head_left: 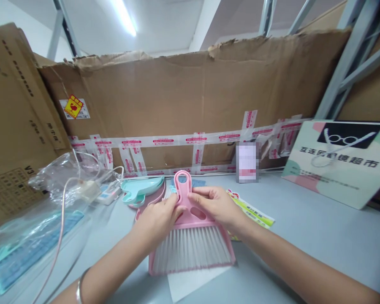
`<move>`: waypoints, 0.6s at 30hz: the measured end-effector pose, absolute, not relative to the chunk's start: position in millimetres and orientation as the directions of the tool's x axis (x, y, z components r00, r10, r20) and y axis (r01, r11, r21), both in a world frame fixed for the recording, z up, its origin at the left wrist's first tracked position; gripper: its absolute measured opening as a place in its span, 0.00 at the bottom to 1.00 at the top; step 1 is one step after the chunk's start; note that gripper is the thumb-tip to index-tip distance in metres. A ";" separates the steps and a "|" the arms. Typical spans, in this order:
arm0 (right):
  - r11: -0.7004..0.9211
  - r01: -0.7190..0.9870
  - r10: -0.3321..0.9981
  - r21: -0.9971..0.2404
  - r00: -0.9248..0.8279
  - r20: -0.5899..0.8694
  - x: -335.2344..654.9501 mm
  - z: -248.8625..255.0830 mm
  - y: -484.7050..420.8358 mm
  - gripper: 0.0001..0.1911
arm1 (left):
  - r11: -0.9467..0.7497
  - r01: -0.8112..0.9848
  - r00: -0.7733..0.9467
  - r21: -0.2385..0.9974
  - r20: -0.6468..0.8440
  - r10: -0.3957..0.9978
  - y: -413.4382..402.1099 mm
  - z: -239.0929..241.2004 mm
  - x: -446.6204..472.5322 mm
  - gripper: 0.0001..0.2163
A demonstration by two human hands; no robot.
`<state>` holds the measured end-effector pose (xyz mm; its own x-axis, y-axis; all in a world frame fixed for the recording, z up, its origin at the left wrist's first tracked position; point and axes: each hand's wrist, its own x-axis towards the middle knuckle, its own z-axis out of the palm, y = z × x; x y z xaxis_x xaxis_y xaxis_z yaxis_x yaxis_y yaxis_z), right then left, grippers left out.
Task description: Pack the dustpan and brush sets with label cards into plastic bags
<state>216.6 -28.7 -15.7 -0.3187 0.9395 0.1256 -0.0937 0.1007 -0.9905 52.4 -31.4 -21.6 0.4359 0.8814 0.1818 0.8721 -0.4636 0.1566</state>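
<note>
A small pink hand brush (190, 236) with white bristles lies in a pink dustpan on the grey table (319, 236), its looped handle pointing away from me. My left hand (158, 217) grips the handle's left side. My right hand (217, 204) pinches the handle from the right, fingertips near the loop. Both hands hold the brush and pan set together. A white sheet of paper (193, 283) sticks out from under the pan's front edge.
A teal dustpan (142, 188) lies behind my left hand. Clear plastic bags (34, 236) with teal items and a white cable fill the left. A printed leaflet (253, 211) lies to the right. A taped cardboard wall (190, 109) stands behind, and a sign board (338, 162) leans at the right.
</note>
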 end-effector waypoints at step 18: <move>0.202 0.063 0.957 -0.977 -0.226 0.183 245.8 -24.6 -0.4 0.19 | -0.432 0.666 0.340 0.608 0.268 0.902 -18.3 -23.7 35.4 0.11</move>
